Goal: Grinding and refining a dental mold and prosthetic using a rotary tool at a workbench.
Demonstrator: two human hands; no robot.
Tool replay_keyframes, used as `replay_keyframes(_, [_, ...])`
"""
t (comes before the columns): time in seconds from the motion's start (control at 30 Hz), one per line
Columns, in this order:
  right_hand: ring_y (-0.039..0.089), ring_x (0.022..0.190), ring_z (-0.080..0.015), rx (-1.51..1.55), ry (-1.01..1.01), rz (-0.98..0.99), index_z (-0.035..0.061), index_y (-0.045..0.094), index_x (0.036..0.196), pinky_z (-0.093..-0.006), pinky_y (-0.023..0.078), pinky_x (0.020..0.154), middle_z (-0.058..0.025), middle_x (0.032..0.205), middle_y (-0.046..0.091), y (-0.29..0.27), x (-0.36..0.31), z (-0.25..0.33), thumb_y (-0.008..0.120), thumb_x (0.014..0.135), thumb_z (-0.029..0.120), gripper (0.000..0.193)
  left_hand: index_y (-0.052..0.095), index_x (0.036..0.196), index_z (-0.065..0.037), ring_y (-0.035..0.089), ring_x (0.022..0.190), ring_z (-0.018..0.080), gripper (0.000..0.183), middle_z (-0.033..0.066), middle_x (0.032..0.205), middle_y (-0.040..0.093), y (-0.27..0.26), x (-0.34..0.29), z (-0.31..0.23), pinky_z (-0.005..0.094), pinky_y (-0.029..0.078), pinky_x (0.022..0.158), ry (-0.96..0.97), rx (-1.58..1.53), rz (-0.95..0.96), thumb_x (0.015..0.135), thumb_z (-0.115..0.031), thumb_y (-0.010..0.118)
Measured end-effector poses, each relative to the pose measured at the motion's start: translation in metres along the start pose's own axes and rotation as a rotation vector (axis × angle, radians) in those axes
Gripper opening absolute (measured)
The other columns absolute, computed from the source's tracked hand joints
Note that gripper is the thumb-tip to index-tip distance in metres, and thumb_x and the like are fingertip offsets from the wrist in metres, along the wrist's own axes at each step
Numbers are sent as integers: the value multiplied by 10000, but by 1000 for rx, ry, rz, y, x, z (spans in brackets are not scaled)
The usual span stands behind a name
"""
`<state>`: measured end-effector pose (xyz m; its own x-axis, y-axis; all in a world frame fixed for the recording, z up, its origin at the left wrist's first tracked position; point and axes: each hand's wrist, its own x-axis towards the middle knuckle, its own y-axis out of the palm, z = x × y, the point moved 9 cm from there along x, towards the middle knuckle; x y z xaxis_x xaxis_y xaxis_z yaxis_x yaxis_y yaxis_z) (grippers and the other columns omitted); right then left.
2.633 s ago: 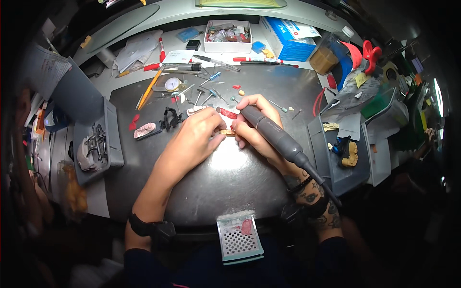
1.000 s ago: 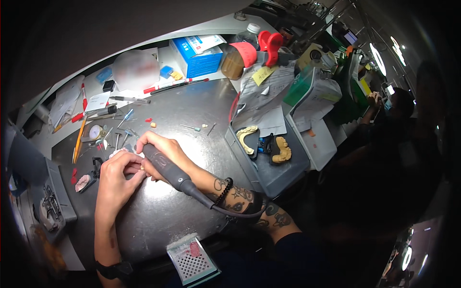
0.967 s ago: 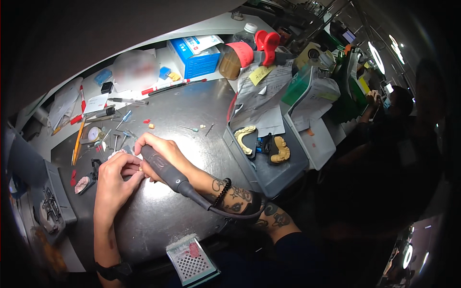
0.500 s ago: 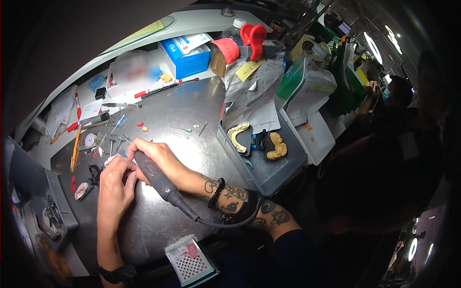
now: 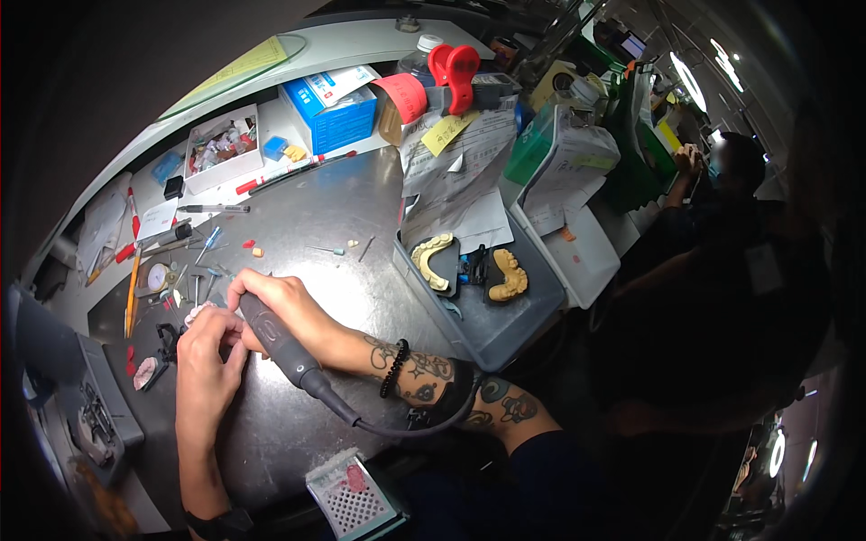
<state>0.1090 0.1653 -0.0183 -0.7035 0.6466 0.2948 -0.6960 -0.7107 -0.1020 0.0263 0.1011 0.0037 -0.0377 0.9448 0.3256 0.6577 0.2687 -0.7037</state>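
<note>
View swinging rightward since earlier frame; right hand (image 5: 281, 302) gripping dark-grey cylindrical handpiece (image 5: 281, 347) in fingers above grey metal desk (image 5: 271, 433); left hand (image 5: 207, 347) curling fingers, contents hidden; bracing hands together probably steadying handpiece

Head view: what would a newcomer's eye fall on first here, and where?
Probably the bright red clip near the top, just above the upright papers. Next, the dark handpiece in the right hand, left of centre, its cable curving beside the tattooed forearm. Then the tan dental model in the grey tray, right of centre.
</note>
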Motion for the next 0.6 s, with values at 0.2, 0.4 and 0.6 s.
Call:
replay_keyframes(0.2, [543, 476, -62, -19, -13, -47, 47, 499, 966, -228, 419, 422, -2, 544, 555, -7, -1, 5, 608, 753, -40, 255, 546, 829, 42, 588, 655, 222, 191, 122, 787, 562, 1, 0, -2, 319, 483, 621, 10, -27, -26, 695, 134, 645])
replay_keyframes(0.4, [572, 514, -67, 45, 26, -178, 49, 490, 1019, -233, 455, 492, 2, 585, 539, -36, 2, 8, 614, 802, -10, 257, 570, 855, 38, 616, 699, 216, 180, 116, 801, 582, 2, 2, -5, 298, 495, 644, -37, 15, 34, 724, 101, 674])
replay_keyframes(0.6, [614, 663, -162, -35, -208, -269, 50, 538, 952, -302, 475, 587, -85, 745, 597, -31, -2, 32, 706, 747, 87, 268, 578, 912, 61, 627, 821, 138, 124, 96, 923, 610, -18, 5, 14, 241, 519, 755, -165, -347, -105, 803, 96, 624])
